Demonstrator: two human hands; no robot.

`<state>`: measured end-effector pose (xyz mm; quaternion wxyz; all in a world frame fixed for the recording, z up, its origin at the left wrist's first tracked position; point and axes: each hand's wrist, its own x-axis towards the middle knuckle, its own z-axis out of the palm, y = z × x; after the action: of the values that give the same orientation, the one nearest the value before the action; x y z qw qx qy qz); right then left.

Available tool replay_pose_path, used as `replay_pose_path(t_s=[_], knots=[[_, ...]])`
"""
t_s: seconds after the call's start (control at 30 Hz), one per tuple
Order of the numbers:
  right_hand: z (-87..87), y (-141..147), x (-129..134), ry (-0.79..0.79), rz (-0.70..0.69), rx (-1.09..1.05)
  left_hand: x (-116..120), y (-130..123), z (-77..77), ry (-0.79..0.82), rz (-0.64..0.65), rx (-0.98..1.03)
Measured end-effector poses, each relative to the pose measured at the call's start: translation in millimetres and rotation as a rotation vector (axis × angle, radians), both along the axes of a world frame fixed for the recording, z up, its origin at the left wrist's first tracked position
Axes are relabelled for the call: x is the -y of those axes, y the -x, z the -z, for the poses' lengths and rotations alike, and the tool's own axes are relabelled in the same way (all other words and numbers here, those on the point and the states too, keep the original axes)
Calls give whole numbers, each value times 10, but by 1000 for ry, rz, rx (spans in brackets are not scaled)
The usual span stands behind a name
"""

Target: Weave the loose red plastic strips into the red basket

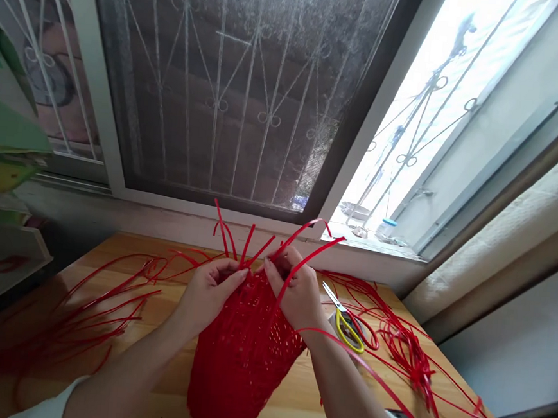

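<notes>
A red woven basket [242, 361] stands in front of me on the wooden table, with loose strip ends sticking up from its far edge. My left hand [217, 288] pinches the far edge of the weave between thumb and fingers. Close beside it, my right hand [296, 288] is closed on a red strip [309, 227] at the same edge. Another strip end crosses over the back of the right hand. The fingertips partly hide the spot where strips and weave meet.
Scissors [344, 324] with yellow and red handles lie right of the basket. A tangled bundle of red strips [407, 354] is on the table's right side, and more loose strips [111, 305] spread over the left. A barred, screened window [239, 103] rises behind the table [169, 381].
</notes>
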<state>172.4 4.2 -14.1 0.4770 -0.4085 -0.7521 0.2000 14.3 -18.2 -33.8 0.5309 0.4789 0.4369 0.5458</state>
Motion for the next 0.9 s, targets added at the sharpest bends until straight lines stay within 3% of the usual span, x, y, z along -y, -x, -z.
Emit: replay_pose_path(t_s=[0.17, 0.33, 0.47, 0.67, 0.8, 0.9], knots=[[53, 31, -118, -83, -47, -101, -73, 7, -19, -158, -84, -33], [-9, 111, -172, -153, -82, -224, -108, 22, -143, -239, -112, -48], [43, 159, -165, -170, -55, -267, -85, 14, -124, -386, -210, -194], [198, 138, 87, -47, -43, -193, 186, 3, 133, -216, -265, -268], [124, 149, 223, -4, 1, -77, 301, 10, 51, -91, -150, -62], [82, 178, 214, 17, 34, -111, 269, 27, -62, 19, -122, 108]])
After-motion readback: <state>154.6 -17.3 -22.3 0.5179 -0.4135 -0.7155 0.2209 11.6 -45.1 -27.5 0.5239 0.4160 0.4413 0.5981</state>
